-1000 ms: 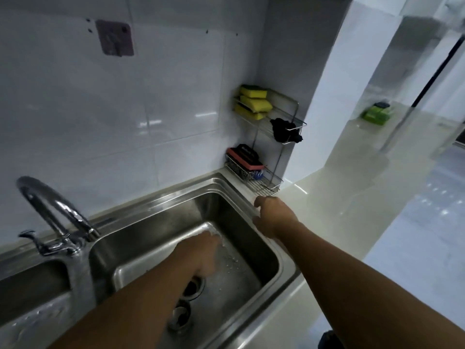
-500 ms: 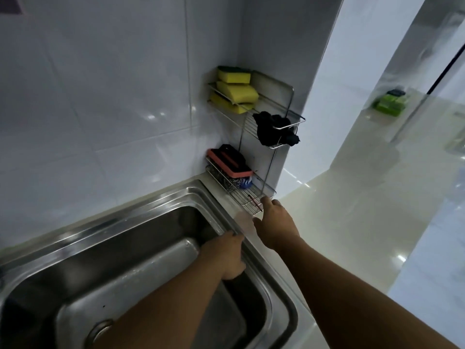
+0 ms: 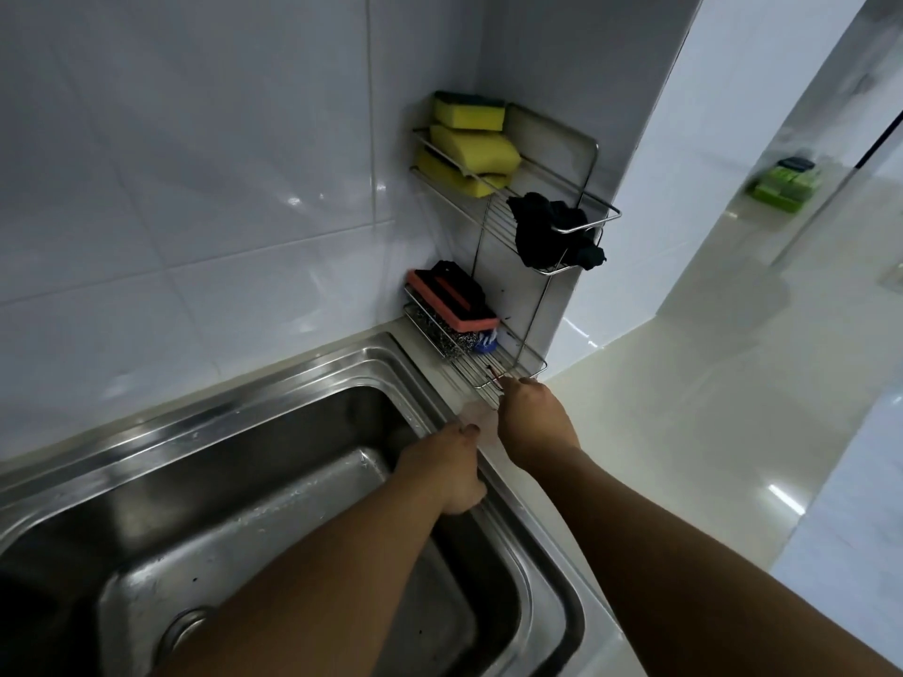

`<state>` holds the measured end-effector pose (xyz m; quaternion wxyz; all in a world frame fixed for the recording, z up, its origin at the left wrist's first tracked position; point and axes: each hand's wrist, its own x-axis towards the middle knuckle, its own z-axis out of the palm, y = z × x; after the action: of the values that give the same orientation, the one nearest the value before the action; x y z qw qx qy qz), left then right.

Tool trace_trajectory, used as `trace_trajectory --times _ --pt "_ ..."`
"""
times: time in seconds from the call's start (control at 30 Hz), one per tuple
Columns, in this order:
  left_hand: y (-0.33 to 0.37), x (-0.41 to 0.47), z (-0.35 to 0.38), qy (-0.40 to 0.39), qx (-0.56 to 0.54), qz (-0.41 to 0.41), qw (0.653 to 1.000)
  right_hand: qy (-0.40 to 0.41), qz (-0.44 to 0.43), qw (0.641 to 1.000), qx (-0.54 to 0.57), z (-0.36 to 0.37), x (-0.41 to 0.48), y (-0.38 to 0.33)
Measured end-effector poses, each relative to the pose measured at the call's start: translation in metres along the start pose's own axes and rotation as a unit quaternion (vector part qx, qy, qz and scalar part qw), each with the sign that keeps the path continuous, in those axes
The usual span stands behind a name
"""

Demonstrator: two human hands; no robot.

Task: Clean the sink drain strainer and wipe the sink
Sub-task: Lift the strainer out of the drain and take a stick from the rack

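Right hand (image 3: 532, 422) is reaching to the front wire of the lower shelf of the wire rack (image 3: 547, 144), which is standing in the back corner of the counter (image 3: 684, 432), just beside the sink (image 3: 303, 378). Its fingers are curling under, knuckles up and tips hidden, so I cannot tell whether they are pinching anything. Left hand (image 3: 442, 473) is lying over the sink's right rim with its fingers bending down into the basin; whether it is gripping or only resting, cannot tell. A pale blur is showing between the hands, too vague to name. The drain (image 3: 183, 627) is sitting in the basin floor toward the near left, well apart from both hands; whether the strainer is seated in it is unreadable. Judging: a scrubbing tool is being fetched. The lower shelf is holding a pink-backed scrub pad (image 3: 452, 298) on top of steel wool (image 3: 452, 337). The upper shelf is carrying yellow sponges (image 3: 469, 144), with a black cloth (image 3: 552, 232) hanging at its front. To do this well, lift the chosen piece up and out toward the counter's open side, minding the shelf wire and upright rods, with the left hand steadying on the rim. The walls are closing off the back and the corner. The counter right of the rack is offering swing room, and the basin is giving a free path down to the drain.
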<state>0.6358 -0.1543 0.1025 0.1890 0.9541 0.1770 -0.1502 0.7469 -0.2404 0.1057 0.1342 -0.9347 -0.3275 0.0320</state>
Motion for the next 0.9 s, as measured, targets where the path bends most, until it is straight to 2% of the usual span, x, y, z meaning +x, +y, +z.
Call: trace_trajectory --times 0.3,0.57,0.73,0.9 --pt "-0.006 -0.017 -0.003 0.006 -0.021 0.007 1.0 0.0 0.0 0.999 -0.032 -0.012 -0.015 -0.006" --pt "-0.014 -0.065 -0.013 0.015 -0.026 0.021 0.999 0.03 -0.013 0.999 -0.006 -0.026 -0.051 -0.036" --pt "-0.045 -0.115 -0.008 0.004 -0.027 0.009 1.0 0.059 -0.034 0.997 0.021 -0.034 -0.089 -0.064" --pt "-0.089 -0.167 0.01 0.015 -0.016 -0.025 0.999 0.016 -0.048 0.998 0.037 -0.029 -0.134 -0.098"
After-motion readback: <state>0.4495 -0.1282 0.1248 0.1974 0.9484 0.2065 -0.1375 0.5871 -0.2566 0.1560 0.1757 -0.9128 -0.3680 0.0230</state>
